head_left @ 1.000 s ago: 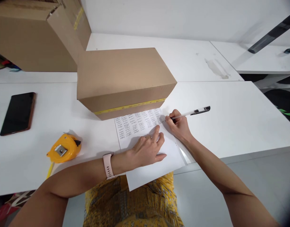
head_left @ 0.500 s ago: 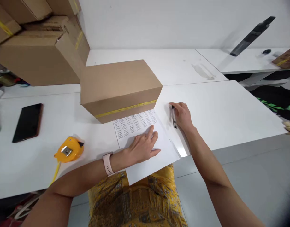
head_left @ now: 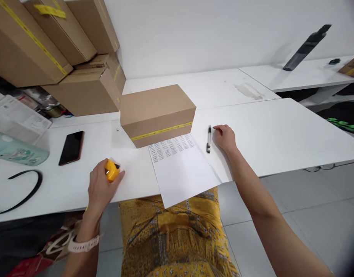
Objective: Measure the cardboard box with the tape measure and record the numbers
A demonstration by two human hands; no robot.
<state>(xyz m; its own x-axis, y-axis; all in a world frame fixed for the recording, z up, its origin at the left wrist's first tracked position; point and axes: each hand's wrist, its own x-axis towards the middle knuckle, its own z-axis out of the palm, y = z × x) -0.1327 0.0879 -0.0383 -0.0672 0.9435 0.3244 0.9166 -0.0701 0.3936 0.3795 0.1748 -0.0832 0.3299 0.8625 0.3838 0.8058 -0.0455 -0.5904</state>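
My left hand (head_left: 101,186) is wrapped round a yellow tape measure (head_left: 111,170) on the white table, near its front edge. On the right, my right hand (head_left: 225,137) rests on the tabletop with its fingers curled in and nothing seen in them. Just left of it lies a pen (head_left: 208,139) with a clear barrel and black ends, apart from the fingers. Between the hands is a sheet of paper (head_left: 184,165) with columns of handwriting. Its lower end hangs over the table edge. A cardboard box (head_left: 158,111) with yellow tape covers the sheet's top.
A phone (head_left: 71,148) lies left of the box. Farther left are a mint-green bottle (head_left: 19,148) and a black curved band (head_left: 35,192). Several cardboard boxes (head_left: 81,92) are stacked at the back left. A dark bottle (head_left: 306,48) stands at the back right.
My left hand has left the paper and moved left onto the tape measure. My right hand has let go of the pen, which now lies on the table. The view has shifted.
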